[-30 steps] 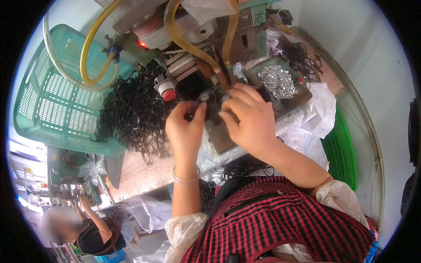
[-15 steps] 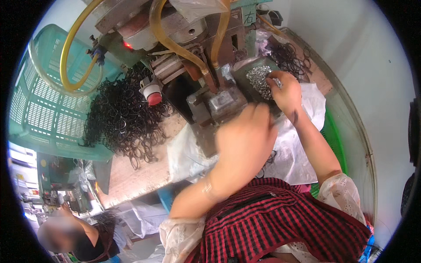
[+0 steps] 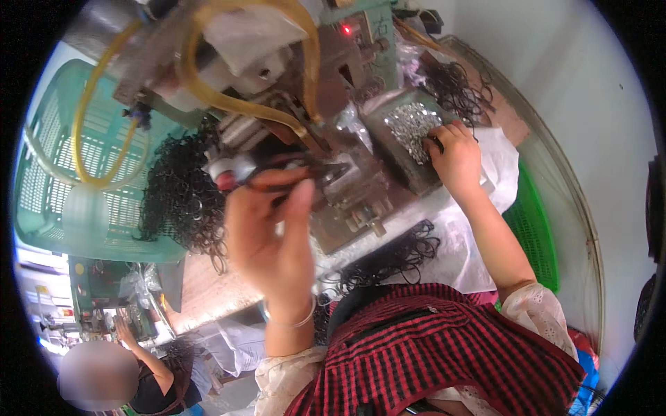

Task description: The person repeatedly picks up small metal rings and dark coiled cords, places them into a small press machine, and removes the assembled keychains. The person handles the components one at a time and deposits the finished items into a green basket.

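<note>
Left hand (image 3: 274,239), blurred: thumb and forefinger pinching a dark band (image 3: 323,170), now swung leftward, beside the metal fixture (image 3: 357,211). Right hand (image 3: 456,158): fingertips at silvery pieces (image 3: 409,125), as half a second ago; grip indiscernible. Apparent meaning: band and pieces handled together. Beyond: black loops (image 3: 177,197), teal basket (image 3: 48,201).

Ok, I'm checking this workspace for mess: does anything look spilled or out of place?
Nothing clearly spilled: the silver pieces lie within their tray. Only the black rings look untidy, heaped loosely beside the machine, some trailing over the wooden bench.
</note>
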Tool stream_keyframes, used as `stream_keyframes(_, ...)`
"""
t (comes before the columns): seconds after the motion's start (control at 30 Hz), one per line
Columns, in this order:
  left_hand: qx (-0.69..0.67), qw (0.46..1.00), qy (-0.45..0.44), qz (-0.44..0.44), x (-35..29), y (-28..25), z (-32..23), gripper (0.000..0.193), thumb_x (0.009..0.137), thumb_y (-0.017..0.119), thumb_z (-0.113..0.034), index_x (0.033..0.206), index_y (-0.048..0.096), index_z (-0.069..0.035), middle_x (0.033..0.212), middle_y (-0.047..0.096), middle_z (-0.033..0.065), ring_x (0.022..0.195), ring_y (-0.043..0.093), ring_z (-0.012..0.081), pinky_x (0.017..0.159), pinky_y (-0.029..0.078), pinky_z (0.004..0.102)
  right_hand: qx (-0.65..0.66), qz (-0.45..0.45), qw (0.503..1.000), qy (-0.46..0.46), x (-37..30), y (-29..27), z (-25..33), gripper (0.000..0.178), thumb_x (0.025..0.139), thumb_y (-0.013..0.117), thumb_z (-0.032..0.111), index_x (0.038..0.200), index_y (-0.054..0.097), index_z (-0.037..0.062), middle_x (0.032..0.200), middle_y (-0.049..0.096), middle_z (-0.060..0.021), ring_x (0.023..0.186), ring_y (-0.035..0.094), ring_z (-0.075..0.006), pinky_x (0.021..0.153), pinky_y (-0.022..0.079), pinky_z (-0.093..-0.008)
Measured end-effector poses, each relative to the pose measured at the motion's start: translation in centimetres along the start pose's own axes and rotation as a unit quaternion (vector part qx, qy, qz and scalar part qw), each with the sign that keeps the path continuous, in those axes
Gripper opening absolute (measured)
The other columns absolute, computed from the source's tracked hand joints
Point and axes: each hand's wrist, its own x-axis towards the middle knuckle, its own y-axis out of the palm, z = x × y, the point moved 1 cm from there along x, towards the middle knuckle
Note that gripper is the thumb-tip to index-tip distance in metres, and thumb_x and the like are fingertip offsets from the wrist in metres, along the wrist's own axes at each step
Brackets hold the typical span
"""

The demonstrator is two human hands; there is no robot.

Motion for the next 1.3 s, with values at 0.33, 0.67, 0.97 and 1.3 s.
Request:
stream_keyframes(0.33, 0.16, 0.982, 0.082, 0.063, 2.1, 1.8, 1.4, 0.016, 0.081, 0.073, 0.003, 0.096, 0.067, 0.0, 0.085, 0.07, 0.0083, 0.075, 0.067, 0.0164, 0.069, 0.055, 0.0286, 0.123, 0.032, 0.985, 0.117, 3.5, 0.3, 0.0, 0.017, 0.083, 0.072, 0.016, 0.095, 0.071, 0.0054, 0.087, 0.069, -0.0155, 0.084, 0.065, -0.0339, 0.075, 0.052, -0.0404)
stream_keyframes(0.67, 0.244, 0.952, 0.171, 0.07, 2.1, 1.5, 1.1, 0.024, 0.081, 0.073, -0.01, 0.103, 0.066, -0.003, 0.082, 0.069, 0.011, 0.071, 0.067, 0.03, 0.062, 0.052, 0.0343, 0.237, 0.084, 0.958, 0.139, 2.9, 1.2, -1.7, 0.018, 0.09, 0.068, 0.012, 0.106, 0.071, 0.0032, 0.098, 0.074, -0.0103, 0.09, 0.068, -0.0184, 0.084, 0.051, -0.0304)
stream_keyframes(0.97, 0.376, 0.901, 0.105, -0.192, -1.3, -18.0, 5.5, 0.022, 0.079, 0.071, 0.003, 0.099, 0.07, -0.005, 0.1, 0.072, 0.0091, 0.091, 0.066, 0.0242, 0.078, 0.05, 0.0341, 0.192, 0.114, 0.962, 0.159, 0.4, -1.8, -1.0, 0.02, 0.09, 0.067, 0.011, 0.108, 0.072, 0.0048, 0.106, 0.073, -0.0089, 0.1, 0.067, -0.0185, 0.092, 0.048, -0.029)
stream_keyframes(1.3, 0.643, 0.765, -0.028, 0.023, -4.6, -25.8, 19.1, 0.023, 0.082, 0.07, -0.011, 0.104, 0.076, -0.013, 0.131, 0.061, 0.014, 0.111, 0.059, 0.0337, 0.097, 0.047, 0.0407, 0.168, 0.022, 0.98, 0.1, 0.3, 0.8, 2.0, 0.016, 0.088, 0.064, 0.004, 0.103, 0.07, 0.0044, 0.104, 0.071, -0.0089, 0.099, 0.065, -0.0195, 0.091, 0.047, -0.0292)
